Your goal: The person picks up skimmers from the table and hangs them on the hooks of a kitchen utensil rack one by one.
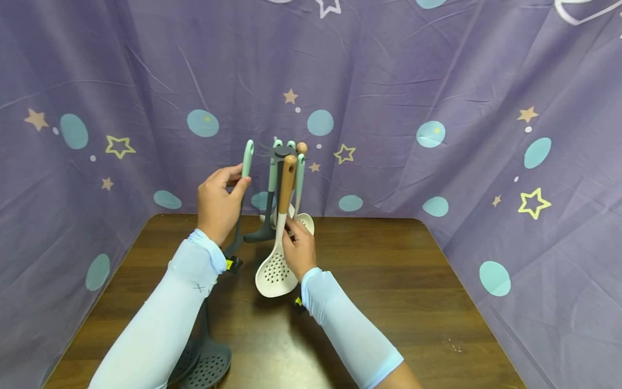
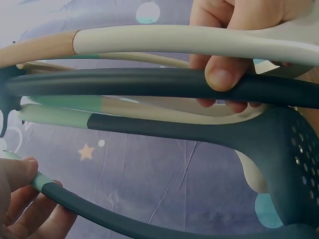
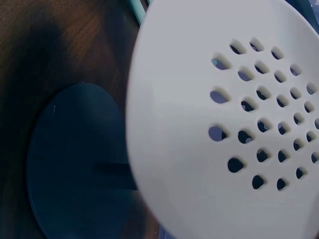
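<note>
In the head view my left hand [image 1: 218, 202] pinches the mint-green handle of a dark grey kitchen utensil [image 1: 248, 156], held upright left of a utensil stand [image 1: 283, 153]. Its lower end is mostly hidden, so the kind is unclear. My right hand [image 1: 300, 248] grips the stand's dark post [image 2: 124, 82], thumb in front, as the left wrist view shows. In front of the post hangs a white skimmer [image 1: 277, 273] with a wooden handle. Behind it hang a dark perforated utensil [image 2: 299, 169] with a mint-green handle and several pale utensils.
The stand's round dark base [image 3: 75, 164] rests on the brown wooden table [image 1: 389, 292]. At the table's near left lies a dark skimmer [image 1: 209, 364], with another dark head partly hidden by my left sleeve. A purple patterned curtain [image 1: 389, 81] surrounds the table.
</note>
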Demonstrator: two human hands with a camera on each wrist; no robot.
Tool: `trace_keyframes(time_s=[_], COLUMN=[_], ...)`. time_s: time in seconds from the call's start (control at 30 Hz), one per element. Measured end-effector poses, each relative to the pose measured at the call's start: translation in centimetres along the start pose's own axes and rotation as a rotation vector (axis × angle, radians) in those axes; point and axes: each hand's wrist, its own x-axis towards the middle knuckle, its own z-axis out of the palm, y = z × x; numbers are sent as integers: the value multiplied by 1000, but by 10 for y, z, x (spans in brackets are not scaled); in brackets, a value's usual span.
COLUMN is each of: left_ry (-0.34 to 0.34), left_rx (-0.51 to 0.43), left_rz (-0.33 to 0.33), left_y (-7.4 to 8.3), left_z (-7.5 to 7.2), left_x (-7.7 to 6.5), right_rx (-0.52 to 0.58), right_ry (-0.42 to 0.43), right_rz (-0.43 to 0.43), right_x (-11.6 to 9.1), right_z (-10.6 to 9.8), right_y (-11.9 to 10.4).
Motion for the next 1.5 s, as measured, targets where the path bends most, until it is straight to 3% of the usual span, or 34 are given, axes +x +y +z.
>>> trace_keyframes(time_s=[0.33, 1.23, 1.5], left_ry=[22, -1, -35], left_rx=[4, -9, 9], left_rz=[43, 92, 109], left_y=[5, 13, 12], left_z=[3, 9, 11], left_x=[4, 3, -3], right_rx=[6, -7, -17], right_ry=[4, 10, 14], right_rz=[-11, -12, -13], right_x=[0, 1, 0], right_z=[1, 0, 0], right_y=[1, -1, 0])
